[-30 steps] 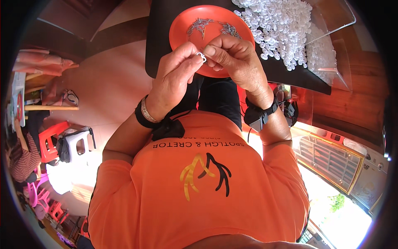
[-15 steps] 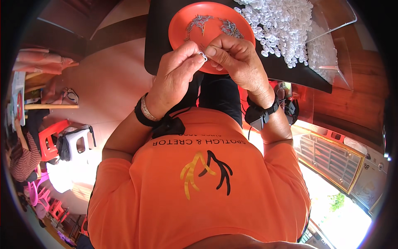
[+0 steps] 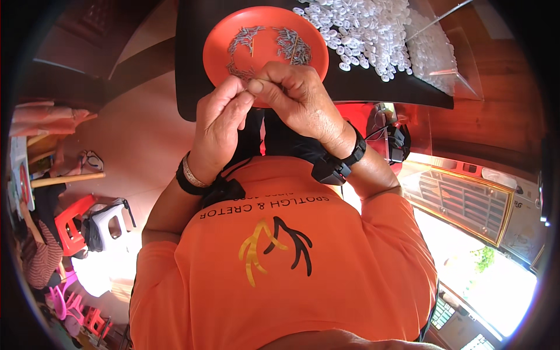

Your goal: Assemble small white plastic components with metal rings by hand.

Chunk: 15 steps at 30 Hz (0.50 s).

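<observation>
1. Bare left hand (image 3: 219, 114), bare right hand (image 3: 297, 96): both pinches narrow, tips meeting; I cannot tell what lies between
2. Steady wrists and visible fingertips should suit such fine work
3. Slim grey metal-looking pins (image 3: 296, 49), loose in a round orange plate (image 3: 216, 49) beyond, long axes pointing every way
4. White oval pieces (image 3: 370, 29), heaped rightward on the black table (image 3: 189, 76)

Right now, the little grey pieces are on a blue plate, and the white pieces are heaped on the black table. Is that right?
Not quite: the plate is orange-red, not blue, as the head view shows. The little grey pieces are on it, and the white pieces are heaped on the black table.
</observation>
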{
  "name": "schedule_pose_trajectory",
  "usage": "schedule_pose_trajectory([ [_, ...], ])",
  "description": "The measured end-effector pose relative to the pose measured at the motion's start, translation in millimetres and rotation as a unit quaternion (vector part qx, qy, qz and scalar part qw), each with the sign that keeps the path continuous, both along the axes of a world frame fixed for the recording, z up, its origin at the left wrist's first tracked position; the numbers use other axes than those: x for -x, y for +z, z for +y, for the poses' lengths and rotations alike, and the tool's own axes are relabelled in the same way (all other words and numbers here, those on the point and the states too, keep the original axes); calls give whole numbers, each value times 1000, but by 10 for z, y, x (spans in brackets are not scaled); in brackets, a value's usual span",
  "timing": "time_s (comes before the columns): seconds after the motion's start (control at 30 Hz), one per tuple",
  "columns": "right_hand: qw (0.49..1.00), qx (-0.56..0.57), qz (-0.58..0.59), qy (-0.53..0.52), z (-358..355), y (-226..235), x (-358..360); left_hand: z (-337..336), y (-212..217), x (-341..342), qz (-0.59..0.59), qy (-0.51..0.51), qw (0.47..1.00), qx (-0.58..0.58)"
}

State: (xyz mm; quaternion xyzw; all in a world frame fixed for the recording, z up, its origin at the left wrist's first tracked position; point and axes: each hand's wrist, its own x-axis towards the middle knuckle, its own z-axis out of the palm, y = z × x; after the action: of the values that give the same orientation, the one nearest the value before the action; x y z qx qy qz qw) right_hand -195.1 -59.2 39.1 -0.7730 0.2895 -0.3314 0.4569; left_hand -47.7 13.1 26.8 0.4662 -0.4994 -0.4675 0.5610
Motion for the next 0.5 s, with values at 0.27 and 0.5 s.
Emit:
schedule_pose_trajectory([
  [0.27,948,144,51,-278,-498,-95,848,-17,-67,-107,122,-18,991,-54],
  [0.5,918,179,211,-284,-541,-230,1124,-11,-39,-63,121,-15,992,-38],
])
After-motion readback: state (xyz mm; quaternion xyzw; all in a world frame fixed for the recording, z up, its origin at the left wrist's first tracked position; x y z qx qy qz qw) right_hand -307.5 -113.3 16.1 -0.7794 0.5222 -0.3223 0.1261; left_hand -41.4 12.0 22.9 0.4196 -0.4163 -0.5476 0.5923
